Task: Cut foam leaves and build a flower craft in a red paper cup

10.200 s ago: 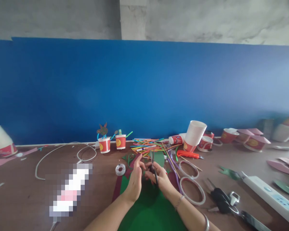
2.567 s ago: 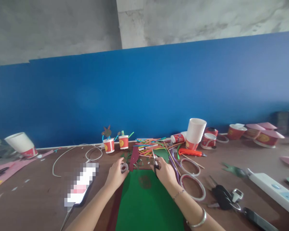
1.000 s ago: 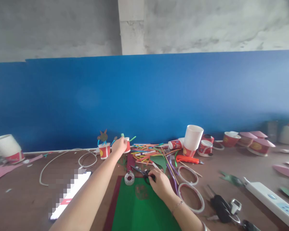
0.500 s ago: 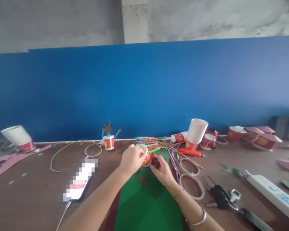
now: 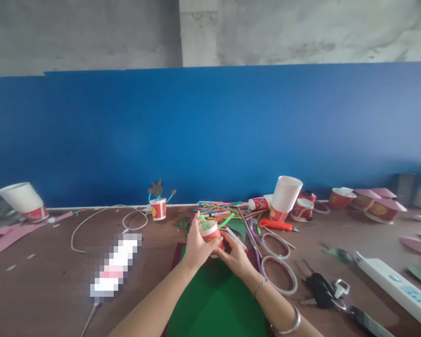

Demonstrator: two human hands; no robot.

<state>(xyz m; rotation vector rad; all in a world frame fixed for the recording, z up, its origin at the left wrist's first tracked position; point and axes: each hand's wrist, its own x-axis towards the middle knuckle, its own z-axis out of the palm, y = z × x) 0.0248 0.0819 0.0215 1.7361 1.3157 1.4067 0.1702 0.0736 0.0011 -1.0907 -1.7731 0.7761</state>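
A small red and white paper cup (image 5: pixel 210 229) stands upright between my two hands, with a green strip (image 5: pixel 203 223) inside its rim. My left hand (image 5: pixel 199 245) wraps round the cup's left side, thumb across its front. From the right, my right hand (image 5: pixel 234 252) holds the cup's lower side with its fingertips. Beneath my wrists lies a green sheet (image 5: pixel 217 304). Just behind the cup are a pile of coloured sticks (image 5: pixel 219 206) and a bright green strip (image 5: pixel 226 220).
Right of my hands lie tape rolls (image 5: pixel 279 274), an orange cutter (image 5: pixel 276 224), stacked white cups (image 5: pixel 286 194), keys (image 5: pixel 319 286) and a power strip (image 5: pixel 396 285). On the left are a phone (image 5: pixel 115 267), its cable and a decorated cup (image 5: pixel 158 209).
The cup has come nearer to me and both hands now close round it. My left hand has moved right and down, from the rim to the cup's side.
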